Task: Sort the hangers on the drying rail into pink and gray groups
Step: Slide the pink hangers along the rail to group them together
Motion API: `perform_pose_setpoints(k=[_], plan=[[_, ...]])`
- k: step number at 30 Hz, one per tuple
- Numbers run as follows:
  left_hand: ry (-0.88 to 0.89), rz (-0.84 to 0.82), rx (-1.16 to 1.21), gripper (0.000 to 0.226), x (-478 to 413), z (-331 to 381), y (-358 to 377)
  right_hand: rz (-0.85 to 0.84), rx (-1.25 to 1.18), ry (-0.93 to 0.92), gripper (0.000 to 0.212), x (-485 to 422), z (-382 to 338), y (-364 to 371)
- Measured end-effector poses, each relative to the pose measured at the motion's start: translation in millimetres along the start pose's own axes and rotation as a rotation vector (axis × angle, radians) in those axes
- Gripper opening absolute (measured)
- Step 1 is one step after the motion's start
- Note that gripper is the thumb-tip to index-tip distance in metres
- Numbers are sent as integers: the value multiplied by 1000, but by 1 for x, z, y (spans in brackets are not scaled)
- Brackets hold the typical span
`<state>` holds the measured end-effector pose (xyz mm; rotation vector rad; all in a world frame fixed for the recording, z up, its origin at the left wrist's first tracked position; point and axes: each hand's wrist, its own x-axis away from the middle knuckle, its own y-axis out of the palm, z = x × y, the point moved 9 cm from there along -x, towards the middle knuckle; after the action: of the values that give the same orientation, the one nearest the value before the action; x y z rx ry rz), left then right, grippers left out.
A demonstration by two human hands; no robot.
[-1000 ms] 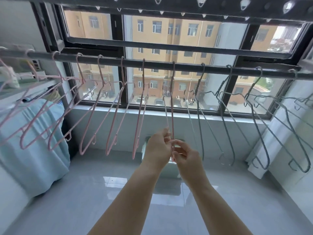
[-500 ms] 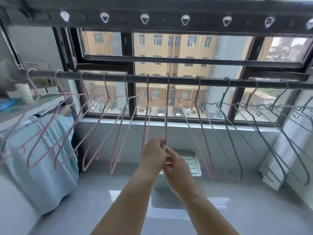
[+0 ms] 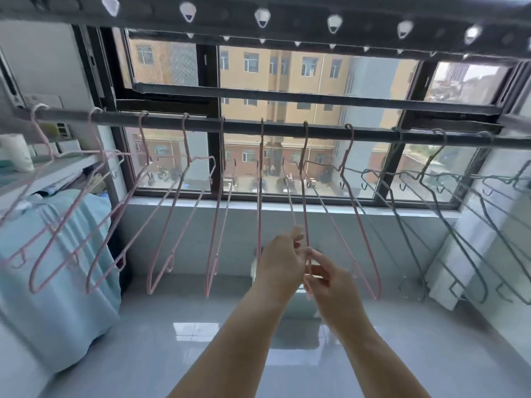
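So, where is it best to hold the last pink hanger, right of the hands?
Pinch the last pink hanger at its neck, just under the hook, reaching up from the near side: it hangs nearly edge-on, and there both wires meet, so it should swing little.

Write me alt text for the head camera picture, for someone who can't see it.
A left hand and a right hand pinch a pink hanger hanging midway along a drying rail in front of a window. Other pink hangers hang mostly to its left, gray hangers at the right end.
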<state>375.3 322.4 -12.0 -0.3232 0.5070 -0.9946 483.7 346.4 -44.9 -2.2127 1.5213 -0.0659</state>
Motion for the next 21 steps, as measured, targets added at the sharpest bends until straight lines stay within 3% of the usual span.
perform_pose_setpoints(k=[3,7,10,15,21], plan=[[112,144,-26,39,7,7,-34,-4,173,-6,47,7,-5,1],[179,330,-96,48,16,8,-74,25,438,-274,65,23,-50,22],[34,209,-126,50,12,-17,-70,-89,406,-280,60,22,-59,57],[-65,93,-80,35,19,-39,-64,-152,181,-53,56,10,-36,84],[-40,84,-26,22,18,-33,-67,-49,16,-48,46,8,-35,83]])
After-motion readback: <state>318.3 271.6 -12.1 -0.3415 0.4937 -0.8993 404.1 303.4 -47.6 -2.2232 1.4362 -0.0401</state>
